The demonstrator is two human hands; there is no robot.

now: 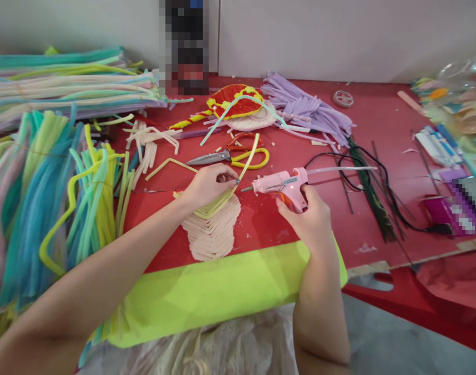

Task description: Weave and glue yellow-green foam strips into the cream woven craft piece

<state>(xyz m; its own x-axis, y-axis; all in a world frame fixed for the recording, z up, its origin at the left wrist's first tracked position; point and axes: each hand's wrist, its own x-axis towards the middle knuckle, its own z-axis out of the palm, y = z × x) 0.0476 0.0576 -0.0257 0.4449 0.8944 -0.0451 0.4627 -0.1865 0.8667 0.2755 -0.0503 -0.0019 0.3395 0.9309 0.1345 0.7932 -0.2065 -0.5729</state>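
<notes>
My right hand [310, 211] is wrapped round a pink glue gun [280, 183], its nozzle pointing left and a clear glue stick [339, 169] sticking out behind. My left hand [210, 187] pinches a pale yellow pipe cleaner [250, 159], whose free end rises to the upper right. Under that hand lies a leaf-like piece [212, 234] built from rows of cream pipe cleaners bent in a V, with pale yellow rows at its top. The glue gun's tip is close to the left fingertips, apart from them. Scissors [230, 156] with red and yellow handles lie just beyond.
Bundles of coloured pipe cleaners [38, 208] crowd the left side. A red and yellow woven piece [236, 104] and a purple bundle [304, 107] lie at the back. A black cord [390, 198] and green stems [368, 192] are on the right. Bright yellow-green material [222, 291] covers the front edge.
</notes>
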